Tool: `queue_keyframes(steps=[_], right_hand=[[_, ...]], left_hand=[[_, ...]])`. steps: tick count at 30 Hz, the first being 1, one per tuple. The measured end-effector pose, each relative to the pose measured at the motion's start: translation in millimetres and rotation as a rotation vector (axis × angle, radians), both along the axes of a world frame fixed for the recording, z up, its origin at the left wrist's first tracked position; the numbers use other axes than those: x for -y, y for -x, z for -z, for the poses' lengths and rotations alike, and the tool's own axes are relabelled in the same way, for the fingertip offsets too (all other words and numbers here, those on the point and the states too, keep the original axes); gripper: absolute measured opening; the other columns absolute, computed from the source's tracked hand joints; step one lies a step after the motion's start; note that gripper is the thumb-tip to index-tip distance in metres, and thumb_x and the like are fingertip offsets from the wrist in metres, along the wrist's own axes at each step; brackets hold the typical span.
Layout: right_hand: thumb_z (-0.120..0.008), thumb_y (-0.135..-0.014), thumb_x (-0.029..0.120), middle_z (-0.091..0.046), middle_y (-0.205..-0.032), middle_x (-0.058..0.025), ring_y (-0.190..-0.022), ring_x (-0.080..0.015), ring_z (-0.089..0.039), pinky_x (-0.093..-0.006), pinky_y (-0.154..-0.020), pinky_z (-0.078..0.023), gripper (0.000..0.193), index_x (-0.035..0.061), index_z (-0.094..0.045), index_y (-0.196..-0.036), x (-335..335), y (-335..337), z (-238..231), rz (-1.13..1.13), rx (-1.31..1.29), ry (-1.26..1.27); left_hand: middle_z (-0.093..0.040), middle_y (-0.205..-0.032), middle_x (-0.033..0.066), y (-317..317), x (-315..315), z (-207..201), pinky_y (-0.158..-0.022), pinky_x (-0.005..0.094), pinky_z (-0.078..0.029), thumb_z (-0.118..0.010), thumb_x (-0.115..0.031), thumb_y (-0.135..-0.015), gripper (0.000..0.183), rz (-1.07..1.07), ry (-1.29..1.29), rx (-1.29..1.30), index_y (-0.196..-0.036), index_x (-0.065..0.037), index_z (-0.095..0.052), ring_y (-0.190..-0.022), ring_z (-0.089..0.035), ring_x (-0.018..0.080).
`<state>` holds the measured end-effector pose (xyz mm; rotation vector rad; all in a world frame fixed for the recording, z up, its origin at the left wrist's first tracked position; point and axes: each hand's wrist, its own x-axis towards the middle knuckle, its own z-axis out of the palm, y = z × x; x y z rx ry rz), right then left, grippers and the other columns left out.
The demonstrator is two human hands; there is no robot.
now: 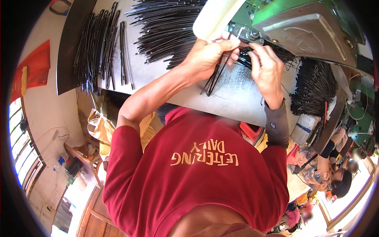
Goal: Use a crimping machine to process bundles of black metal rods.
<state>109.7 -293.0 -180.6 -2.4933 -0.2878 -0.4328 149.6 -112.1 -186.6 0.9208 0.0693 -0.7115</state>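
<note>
Left hand point(205, 57) grips thin black rods point(215, 77) hanging below it; right hand point(266, 67) apparently pinches their tops at the green machine point(300, 23).

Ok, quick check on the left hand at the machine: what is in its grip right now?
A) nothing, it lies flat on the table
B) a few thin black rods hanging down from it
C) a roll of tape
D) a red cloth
B: the left hand is closed around a few thin black rods that hang down over the grey table, beside the right hand at the green machine.
</note>
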Motion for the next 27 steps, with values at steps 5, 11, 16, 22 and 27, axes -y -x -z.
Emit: queue_keyframes(steps=[5,11,16,22,27], right_hand=[[-0.063,-0.086,0.004,-0.066,-0.079,-0.0082,-0.065,-0.0098,-0.062,-0.0236,-0.058,-0.051,0.016,-0.0031,-0.06,-0.1,7,1,20,0.207,-0.464,-1.013],[-0.057,-0.089,-0.001,-0.066,-0.078,-0.0082,-0.065,-0.0106,-0.063,-0.0243,-0.062,-0.054,0.013,-0.0071,-0.059,-0.099,-10,5,11,0.078,-0.292,-0.732],[-0.06,-0.088,0.004,-0.064,-0.072,-0.0057,-0.057,-0.0077,-0.06,-0.0199,-0.048,-0.049,0.011,-0.0051,-0.061,-0.095,-6,-1,10,0.201,-0.409,-0.748],[-0.063,-0.087,0.008,-0.062,-0.07,-0.0033,-0.052,-0.0051,-0.055,-0.0177,-0.043,-0.044,0.012,-0.0025,-0.061,-0.092,-7,-5,12,0.288,-0.396,-0.966],[-0.064,-0.087,0.007,-0.061,-0.069,-0.0027,-0.052,-0.005,-0.055,-0.0172,-0.043,-0.043,0.011,-0.0021,-0.061,-0.093,-9,-6,17,0.253,-0.429,-1.036]], left_hand=[[-0.063,-0.073,0.0052,1,23,6,-0.049,0.0225,-0.046,-0.064,-0.01,-0.086,0.011,-0.005,-0.122,0.139,-0.086,0.0,-0.062,-0.061,-0.059,0.01],[-0.062,-0.066,0.0039,-6,21,12,-0.048,0.0207,-0.045,-0.064,-0.008,-0.085,0.01,0.007,-0.297,0.381,-0.082,0.001,-0.061,-0.055,-0.056,0.0077],[-0.061,-0.066,0.0026,-6,20,7,-0.047,0.0204,-0.045,-0.063,-0.004,-0.083,0.014,-0.034,-0.328,0.446,-0.095,0.003,-0.062,-0.053,-0.055,0.0068],[-0.06,-0.065,0.0014,-8,20,12,-0.047,0.0196,-0.044,-0.058,0.001,-0.081,0.027,-0.067,-0.346,0.497,-0.109,0.003,-0.059,-0.05,-0.052,0.0053],[-0.058,-0.063,0.0003,-10,21,15,-0.045,0.02,-0.042,-0.059,-0.001,-0.083,0.025,-0.048,-0.319,0.497,-0.108,0.0,-0.058,-0.049,-0.051,0.0045]])
